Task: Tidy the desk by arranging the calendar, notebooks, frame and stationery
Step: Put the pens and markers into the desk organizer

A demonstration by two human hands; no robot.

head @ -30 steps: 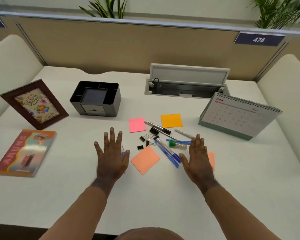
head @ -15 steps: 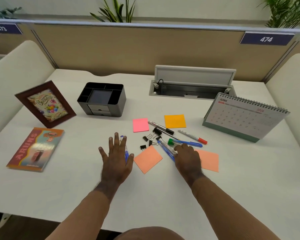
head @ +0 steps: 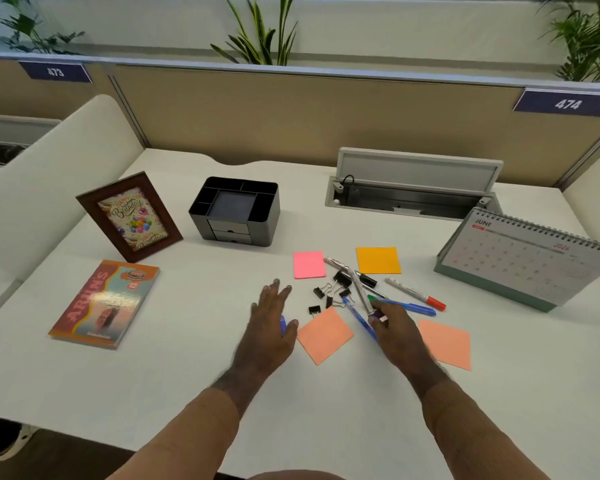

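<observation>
My right hand (head: 397,332) lies on the pile of pens, its fingers curled round a blue pen (head: 359,318) and a clear pen (head: 360,291). My left hand (head: 267,329) rests flat on the desk with straight fingers, covering another blue pen (head: 283,323). A red-tipped marker (head: 416,294), a long blue pen (head: 411,306), a black-capped marker (head: 364,278) and several binder clips (head: 333,292) lie between the sticky pads. The calendar (head: 527,261) stands at the right. The photo frame (head: 129,216) and the notebook (head: 104,303) are at the left.
A grey desk organiser (head: 236,211) stands behind my left hand. Pink (head: 309,265), orange (head: 378,259) and two salmon sticky pads (head: 324,334) (head: 447,344) lie around the pens. An open cable tray (head: 413,199) is set into the desk's back, below the partition.
My right hand went from flat on the desk to curling its fingers round pens in the pile. The left hand stays flat. The camera has shifted slightly.
</observation>
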